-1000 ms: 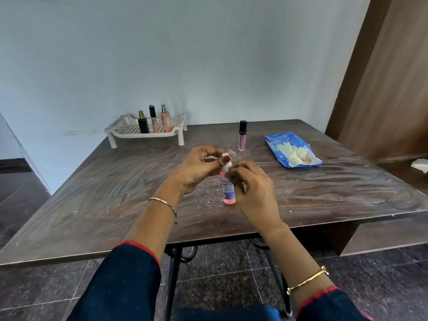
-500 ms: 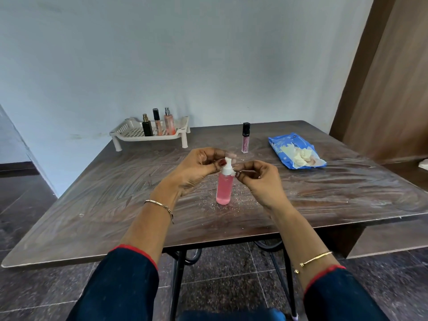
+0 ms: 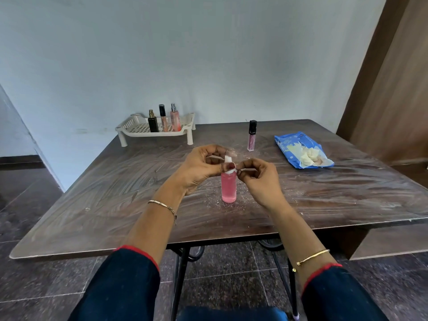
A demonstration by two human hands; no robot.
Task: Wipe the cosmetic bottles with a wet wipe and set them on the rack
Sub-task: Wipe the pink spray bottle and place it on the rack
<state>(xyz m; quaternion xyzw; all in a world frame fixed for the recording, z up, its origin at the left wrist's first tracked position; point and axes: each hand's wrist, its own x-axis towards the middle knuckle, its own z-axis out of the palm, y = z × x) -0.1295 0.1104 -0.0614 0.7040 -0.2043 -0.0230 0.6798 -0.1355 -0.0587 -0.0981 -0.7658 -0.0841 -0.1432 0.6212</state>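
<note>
Pink bottle [image 3: 228,188] stands mid-frame on the worktop [image 3: 115,193], left hand [image 3: 201,167] pinching its white pump [image 3: 228,159], right hand [image 3: 259,179] pinching a white scrap [image 3: 236,169] at the collar: best to steady the top and work round the neck.

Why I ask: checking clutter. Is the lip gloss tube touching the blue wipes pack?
Apart. The head view shows a strip of bare table between the upright lip gloss tube and the blue wipes pack.
</note>
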